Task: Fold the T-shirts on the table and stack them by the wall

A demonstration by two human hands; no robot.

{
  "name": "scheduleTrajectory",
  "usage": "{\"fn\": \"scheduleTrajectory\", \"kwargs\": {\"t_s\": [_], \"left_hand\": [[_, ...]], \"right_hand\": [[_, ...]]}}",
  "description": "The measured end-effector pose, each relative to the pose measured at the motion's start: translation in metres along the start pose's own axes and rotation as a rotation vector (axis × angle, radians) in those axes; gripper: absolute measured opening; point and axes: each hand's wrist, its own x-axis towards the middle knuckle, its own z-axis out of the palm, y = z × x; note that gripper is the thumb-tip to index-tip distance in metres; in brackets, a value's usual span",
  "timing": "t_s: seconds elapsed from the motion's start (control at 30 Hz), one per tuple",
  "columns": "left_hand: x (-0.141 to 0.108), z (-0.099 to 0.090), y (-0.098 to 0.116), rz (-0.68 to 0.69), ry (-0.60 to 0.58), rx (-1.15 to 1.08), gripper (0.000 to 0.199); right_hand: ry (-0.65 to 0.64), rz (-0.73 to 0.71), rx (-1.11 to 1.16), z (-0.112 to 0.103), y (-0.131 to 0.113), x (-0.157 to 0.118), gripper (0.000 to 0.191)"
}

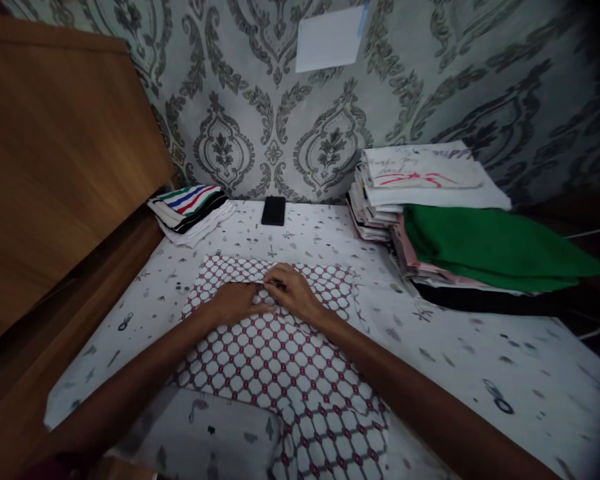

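A white cloth with a grey lattice and dark red dots (275, 360) lies spread over the white printed sheet, one part trailing toward the lower right. My left hand (237, 303) rests on its upper half, thumb pointing right and the other fingers tucked under or behind a fold. Close beside it, my right hand (293, 290) has thumb and index finger pinched together at the same fold, apparently on the cloth's edge. The fingertips of both hands nearly meet.
Behind the cloth lies a black phone (273, 211). Folded striped fabric (193, 203) sits at the back left beside a wooden cabinet (65, 153). Stacked folded fabrics with a green piece (485, 243) stand on the right. A patterned wall (275, 120) closes the back.
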Motion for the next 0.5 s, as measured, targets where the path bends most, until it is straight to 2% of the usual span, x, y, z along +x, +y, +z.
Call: {"fn": "scheduleTrajectory", "kwargs": {"t_s": [0.13,0.23,0.37,0.5], "left_hand": [[-0.017,-0.01,-0.016,-0.134,-0.019,-0.076,0.068],[-0.034,-0.01,-0.034,-0.223,0.007,-0.13,0.066],[-0.055,-0.002,-0.065,-0.213,0.21,-0.226,0.064],[-0.061,0.007,-0.088,-0.308,0.405,-0.564,0.08]], "right_hand": [[-0.053,-0.018,-0.01,0.001,0.002,0.0,0.01],[-0.11,-0.044,-0.047,0.002,0.004,-0.001,0.013],[-0.19,-0.091,-0.085,0.002,0.004,-0.002,0.021],[-0.281,-0.111,-0.115,0.001,0.0,-0.003,0.028]]}}
